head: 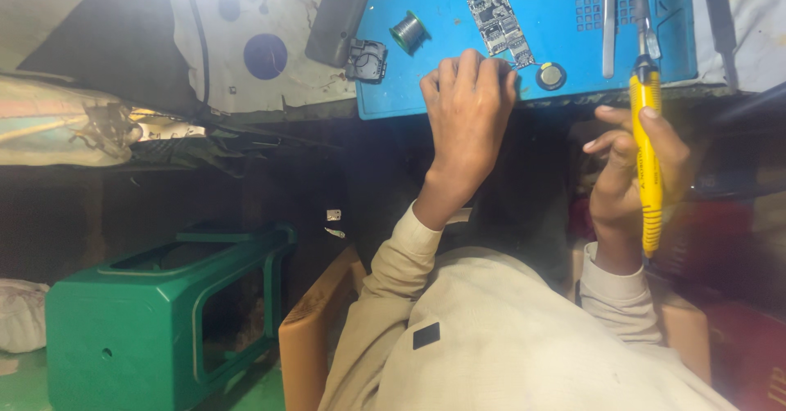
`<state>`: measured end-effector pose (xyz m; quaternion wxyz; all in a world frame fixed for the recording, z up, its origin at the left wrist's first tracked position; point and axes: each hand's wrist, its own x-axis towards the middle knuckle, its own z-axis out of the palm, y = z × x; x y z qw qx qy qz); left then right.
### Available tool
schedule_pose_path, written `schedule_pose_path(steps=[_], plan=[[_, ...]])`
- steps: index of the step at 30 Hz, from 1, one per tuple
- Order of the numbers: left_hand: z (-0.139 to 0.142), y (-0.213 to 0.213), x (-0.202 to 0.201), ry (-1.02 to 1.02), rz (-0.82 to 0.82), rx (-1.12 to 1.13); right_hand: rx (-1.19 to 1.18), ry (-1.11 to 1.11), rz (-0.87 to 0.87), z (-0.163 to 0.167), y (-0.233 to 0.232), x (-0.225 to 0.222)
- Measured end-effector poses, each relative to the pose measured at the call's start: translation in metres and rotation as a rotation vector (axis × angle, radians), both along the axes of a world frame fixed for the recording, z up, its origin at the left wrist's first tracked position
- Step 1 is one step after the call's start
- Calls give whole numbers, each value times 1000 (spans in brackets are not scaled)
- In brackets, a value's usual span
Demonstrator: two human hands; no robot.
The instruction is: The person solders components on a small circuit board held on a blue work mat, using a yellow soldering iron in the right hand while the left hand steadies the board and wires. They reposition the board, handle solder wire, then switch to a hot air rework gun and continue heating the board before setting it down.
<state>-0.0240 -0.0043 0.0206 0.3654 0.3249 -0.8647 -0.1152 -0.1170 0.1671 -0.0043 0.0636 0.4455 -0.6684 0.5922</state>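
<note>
Matt blue rubbery mat (442,2) at twelve o'clock, bare circuit board (499,18) and shiny wire spool (407,31) on it. Glossy yellow plastic iron (648,157) at three, bright metal tweezers (608,22) above. Smooth green plastic stool (155,321) at eight. Soft beige cloth sleeves (393,280).

Electronics repair workshop: blue work mat (434,92) on bench under hands, circuit board (499,20) and solder spool (407,32) just beyond left hand (468,100).

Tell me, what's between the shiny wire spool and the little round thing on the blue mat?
In the head view, a bare circuit board lies on the blue mat between the wire spool and the round part. The left hand rests just below it.
</note>
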Motion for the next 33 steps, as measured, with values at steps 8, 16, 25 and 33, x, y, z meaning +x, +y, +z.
schedule_pose_path(steps=[8,16,25,33], plan=[[-2,2,-3,32,19,14,122,157,41,0,27,-10],[-3,2,-4,39,28,15,118,70,-81,12,40,-3],[-3,2,-5,45,35,11,9,44,-50,-5,49,-7],[-2,2,-5,50,31,11,21,29,-50,-6,54,-8]])
